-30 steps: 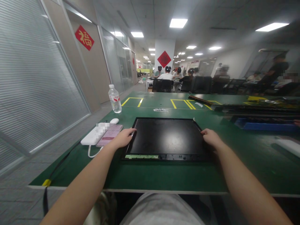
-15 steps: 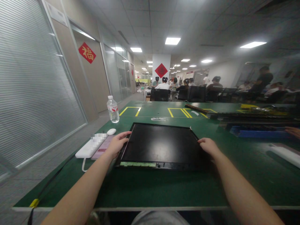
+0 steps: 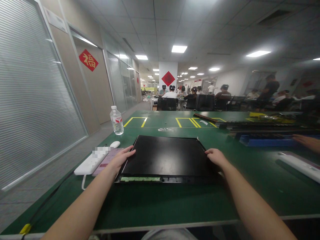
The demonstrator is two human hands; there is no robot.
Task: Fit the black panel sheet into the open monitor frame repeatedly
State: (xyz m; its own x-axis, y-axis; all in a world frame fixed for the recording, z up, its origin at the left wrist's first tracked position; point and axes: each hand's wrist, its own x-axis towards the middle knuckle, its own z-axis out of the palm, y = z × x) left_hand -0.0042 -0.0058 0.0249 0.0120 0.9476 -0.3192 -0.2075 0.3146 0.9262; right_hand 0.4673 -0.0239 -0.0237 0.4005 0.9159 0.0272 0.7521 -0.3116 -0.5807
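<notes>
A flat black display panel (image 3: pixel 166 155) lies on the green table (image 3: pixel 160 203) in front of me, a green circuit strip along its near edge. My left hand (image 3: pixel 121 159) grips the panel's left edge, fingers curled over it. On the right edge my right hand (image 3: pixel 215 156) does the same. The panel's near edge looks slightly raised off the table.
A phone (image 3: pixel 106 161) and a white power bank (image 3: pixel 88 163) with a cable lie left of the panel, a white mouse (image 3: pixel 115 144) and a water bottle (image 3: pixel 116 120) beyond. Blue trays (image 3: pixel 265 140) and another person's hand (image 3: pixel 307 141) are at the right. Seated people fill the background.
The view has tilted up and the panel sits flatter in it. Both hands stay on the panel's side edges; its near edge seems to have risen a little.
</notes>
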